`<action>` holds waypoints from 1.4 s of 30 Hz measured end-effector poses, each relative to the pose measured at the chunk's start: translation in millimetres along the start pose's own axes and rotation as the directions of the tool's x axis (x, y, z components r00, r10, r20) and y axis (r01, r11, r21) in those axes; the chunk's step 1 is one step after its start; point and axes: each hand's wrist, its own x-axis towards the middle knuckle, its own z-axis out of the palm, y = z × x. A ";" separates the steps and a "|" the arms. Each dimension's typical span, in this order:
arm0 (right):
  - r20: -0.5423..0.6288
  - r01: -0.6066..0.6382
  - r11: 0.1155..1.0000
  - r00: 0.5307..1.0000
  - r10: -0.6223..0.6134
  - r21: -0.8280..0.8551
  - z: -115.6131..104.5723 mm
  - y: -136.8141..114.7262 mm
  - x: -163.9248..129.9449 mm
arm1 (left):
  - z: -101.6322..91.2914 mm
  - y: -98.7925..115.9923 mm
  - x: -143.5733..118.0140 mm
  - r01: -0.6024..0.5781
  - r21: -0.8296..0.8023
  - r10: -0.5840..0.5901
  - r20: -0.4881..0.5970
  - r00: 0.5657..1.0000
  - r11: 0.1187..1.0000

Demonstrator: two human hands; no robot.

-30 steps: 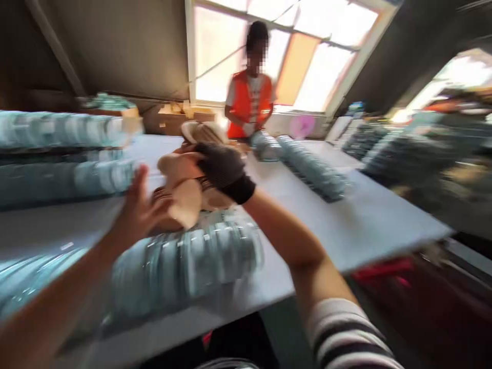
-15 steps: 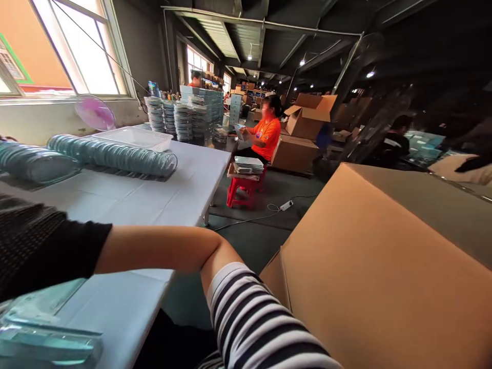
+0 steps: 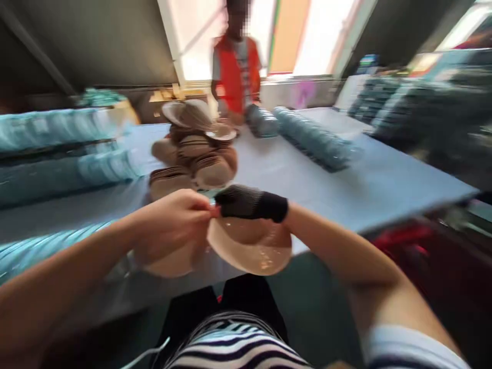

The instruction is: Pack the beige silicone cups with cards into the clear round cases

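Low in front of you, your gloved right hand point(image 3: 241, 202) clamps the top edge of a glossy beige cup point(image 3: 251, 251), and your bare left hand point(image 3: 177, 218) pinches its corner. Likely light, flexible, slippery: hold the rim. Stacked cups point(image 3: 212, 171) lie beyond on the bench point(image 3: 326, 197).
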 end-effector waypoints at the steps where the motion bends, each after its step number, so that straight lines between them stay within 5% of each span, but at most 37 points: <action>1: -0.021 0.045 0.999 0.999 -0.044 0.008 2.3 8.6 4.5 | -6.1 -6.6 -2.0 0.045 0.006 -0.045 0.005 0.999 0.999; 5: -0.071 0.158 0.983 0.986 -0.152 0.092 11.1 26.3 5.6 | -20.9 -30.9 -0.6 0.048 0.010 -0.049 0.085 0.995 0.999; 13: -0.267 0.040 0.992 0.964 -0.007 0.119 36.7 2.1 18.4 | -6.1 -30.8 -19.5 0.041 -0.048 -0.043 -0.053 0.998 0.998; 20: -0.455 -0.064 0.994 0.890 0.015 -0.092 8.6 14.8 28.7 | -13.0 -45.8 -4.9 -0.053 -0.306 0.035 -0.063 0.997 0.950; 24: -0.407 -0.053 0.911 0.904 -0.130 -0.409 -2.1 10.1 25.3 | -19.1 -50.2 -5.3 -0.031 -0.450 0.001 -0.066 0.998 0.892; 30: -0.297 0.107 0.833 0.903 -0.310 -0.543 20.2 -20.1 5.7 | -20.5 -52.3 -2.7 -0.077 -0.489 0.065 -0.042 0.997 0.869; 37: -0.432 0.084 0.746 0.770 -0.469 -0.660 28.1 -7.9 -1.6 | -19.8 -42.3 -4.9 -0.150 -0.521 0.139 -0.061 0.988 0.840; 42: -0.471 0.082 0.757 0.739 -0.483 -0.648 31.5 -2.4 -1.5 | -12.3 -47.3 -5.8 -0.209 -0.549 0.150 -0.150 0.977 0.810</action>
